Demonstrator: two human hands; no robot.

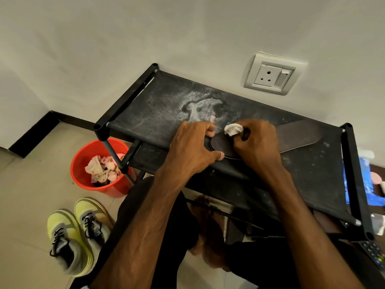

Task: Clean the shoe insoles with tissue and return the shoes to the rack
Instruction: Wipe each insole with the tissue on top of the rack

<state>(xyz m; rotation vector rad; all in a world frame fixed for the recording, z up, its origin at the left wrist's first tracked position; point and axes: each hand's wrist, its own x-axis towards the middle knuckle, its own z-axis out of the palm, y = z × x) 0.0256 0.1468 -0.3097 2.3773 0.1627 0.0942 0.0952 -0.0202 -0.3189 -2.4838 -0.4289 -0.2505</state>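
Floor, left: we note a pair of yellow shoes, laced, side by side, well apart from the rack's shelves.

Next: a red bucket just beside the rack's left leg, holding crumpled scraps stained pink.

Centre: the black rack against the wall, its top shelf dusty and marked white.

On that shelf: we log the left hand, its fingers curled over the insole's near end with the thumb at its front edge, gripping it.

Beside it: a white tissue wad, pinched in the bent fingers of the right hand and touching the insole.

The dark insole lies flat on the top shelf and runs rightward from the hands.

Wall, above: a white socket.
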